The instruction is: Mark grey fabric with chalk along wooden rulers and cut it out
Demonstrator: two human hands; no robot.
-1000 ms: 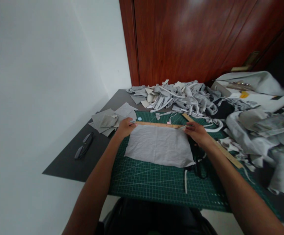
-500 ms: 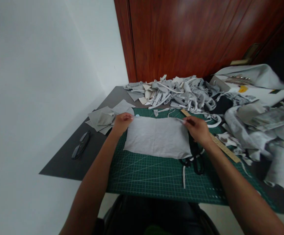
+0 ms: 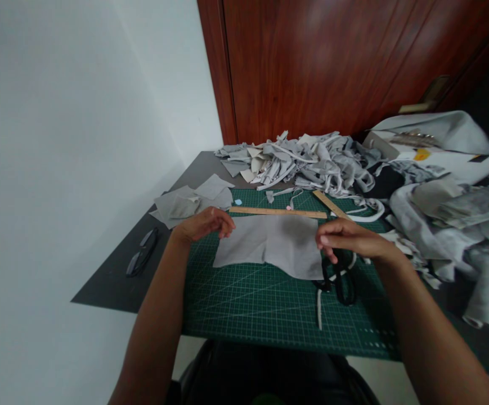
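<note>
Black scissors point(image 3: 339, 278) lie half hidden beneath the right hand point(image 3: 345, 239); both it and the left hand point(image 3: 204, 224) pinch the grey cloth point(image 3: 272, 244), wooden ruler point(image 3: 278, 212) at twelve o'clock.

hands 2 point(image 3: 206, 223) point(image 3: 345, 237) | wooden rulers 2 point(image 3: 277, 212) point(image 3: 329, 204) | scissors 1 point(image 3: 339, 278) | cutting mat 1 point(image 3: 265, 304) | grey cloth piece 1 point(image 3: 273, 244)

We cannot read any words or numbers here. The green cutting mat point(image 3: 269, 304) has white grid lines, and the wooden ruler point(image 3: 278, 212) has tiny marks, but they are too small and blurry for us.
</note>
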